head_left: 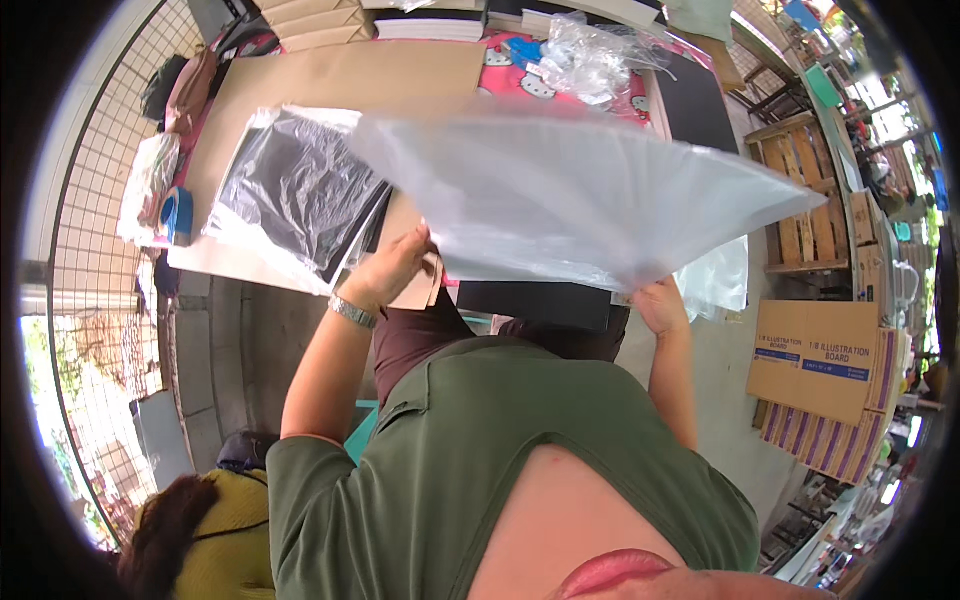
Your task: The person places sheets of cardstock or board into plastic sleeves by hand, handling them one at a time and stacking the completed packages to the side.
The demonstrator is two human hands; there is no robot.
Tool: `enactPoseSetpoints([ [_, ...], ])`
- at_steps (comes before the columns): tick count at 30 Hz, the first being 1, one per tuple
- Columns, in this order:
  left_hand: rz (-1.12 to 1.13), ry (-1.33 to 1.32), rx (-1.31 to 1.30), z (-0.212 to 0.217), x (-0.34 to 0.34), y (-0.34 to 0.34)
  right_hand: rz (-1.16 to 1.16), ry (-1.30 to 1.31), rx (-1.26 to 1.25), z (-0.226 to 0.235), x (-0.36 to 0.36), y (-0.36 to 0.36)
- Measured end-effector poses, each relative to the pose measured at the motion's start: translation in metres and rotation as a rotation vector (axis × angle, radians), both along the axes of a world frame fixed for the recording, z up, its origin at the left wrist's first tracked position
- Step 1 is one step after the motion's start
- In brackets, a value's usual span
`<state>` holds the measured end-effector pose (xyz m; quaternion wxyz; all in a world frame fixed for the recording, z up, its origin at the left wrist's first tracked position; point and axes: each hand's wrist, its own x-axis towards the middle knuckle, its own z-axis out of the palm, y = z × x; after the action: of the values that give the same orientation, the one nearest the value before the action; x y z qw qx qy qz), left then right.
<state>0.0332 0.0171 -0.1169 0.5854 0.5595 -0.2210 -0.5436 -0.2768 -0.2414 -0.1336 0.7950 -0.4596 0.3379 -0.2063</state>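
A large translucent plastic sleeve [560, 190] spans the middle of the worktable, lifted and slightly blurred. My left hand [395, 265] grips its near left corner, fingers closed at the edge. At the near right edge, my right hand [660, 303] pinches the plastic between thumb and fingers. Below the sleeve a black board [535, 303] juts toward my lap. Brown board pieces [420, 290] show just under my left hand; whether it touches them I cannot tell. To the left lies a stack of black sheets in crinkled clear plastic [300, 185].
A wide brown board [350, 80] covers the table's left part, with a blue tape roll [177, 215] at its edge. Crumpled clear plastic [590, 70] lies at the back. More clear sleeves [715, 280] are at the right. Beyond stand a wooden pallet [800, 195] and cardboard cartons [815, 360].
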Motion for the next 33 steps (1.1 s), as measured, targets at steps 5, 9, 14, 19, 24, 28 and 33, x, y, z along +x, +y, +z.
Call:
enactPoseSetpoints([
  [5,-0.229,0.035,-0.079,0.048,0.009,-0.003,0.366,0.457,-0.444,0.013,-0.005,-0.015],
  [9,-0.207,0.072,-0.173,0.085,-0.011,0.022,0.329,0.293,-0.426,0.033,-0.007,0.017],
  [14,-0.268,0.215,-0.004,0.114,-0.021,0.027,0.107,0.200,-0.655,0.061,0.013,0.049],
  [19,0.049,0.241,-0.113,0.113,-0.023,0.014,0.083,0.044,-0.527,0.020,0.024,0.023],
  [24,-0.183,0.214,0.052,0.055,0.017,0.025,0.486,-0.174,-0.390,-0.006,0.013,-0.001],
  [28,0.079,0.286,0.080,-0.024,0.024,0.018,0.407,0.008,-0.039,-0.036,-0.009,-0.003],
  [33,0.149,-0.350,0.233,-0.063,0.018,0.032,0.423,0.414,-0.533,0.007,0.004,0.005],
])
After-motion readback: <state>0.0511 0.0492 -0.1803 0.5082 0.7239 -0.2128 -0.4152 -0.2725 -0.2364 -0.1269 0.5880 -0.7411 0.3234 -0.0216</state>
